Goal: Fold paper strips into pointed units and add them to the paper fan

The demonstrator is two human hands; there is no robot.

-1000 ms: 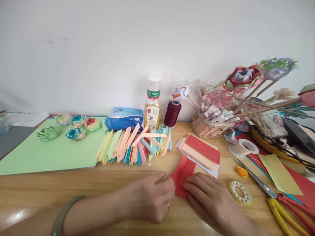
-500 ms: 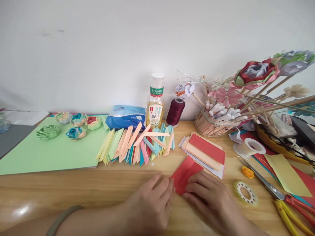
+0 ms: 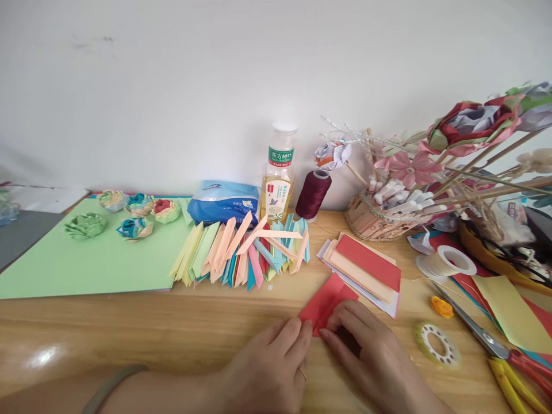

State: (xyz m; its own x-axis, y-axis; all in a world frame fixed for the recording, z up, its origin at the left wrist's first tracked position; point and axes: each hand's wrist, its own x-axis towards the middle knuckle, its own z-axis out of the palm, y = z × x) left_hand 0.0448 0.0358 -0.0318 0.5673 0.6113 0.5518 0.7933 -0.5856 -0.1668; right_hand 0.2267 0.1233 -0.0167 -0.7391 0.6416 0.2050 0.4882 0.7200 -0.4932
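Note:
A red sheet of paper (image 3: pixel 325 302) lies on the wooden table, its near part between my two hands. At its left lower edge, my left hand (image 3: pixel 276 356) has its fingers closed together on the paper. My right hand (image 3: pixel 364 348) pinches the right lower edge with curled fingers. The near edge is partly covered by my fingers. Just beyond, a stack of red, peach and lilac paper pieces (image 3: pixel 364 270) rests on the table. Folded paper strips (image 3: pixel 241 256) in several colours are piled to the left of it.
Paper flowers (image 3: pixel 135 227) sit on a green sheet (image 3: pixel 99 264) at left. Behind stand a tissue pack (image 3: pixel 224 204), a bottle (image 3: pixel 278 178) and a maroon thread spool (image 3: pixel 314 195). A basket (image 3: pixel 375 221), tape roll (image 3: pixel 437 345), white spool (image 3: pixel 446 263) and scissors (image 3: pixel 487 342) crowd the right.
The view has shifted slightly. Both hands have moved a little over the near edge of the red paper, and the right fingers are more curled near the left fingertips.

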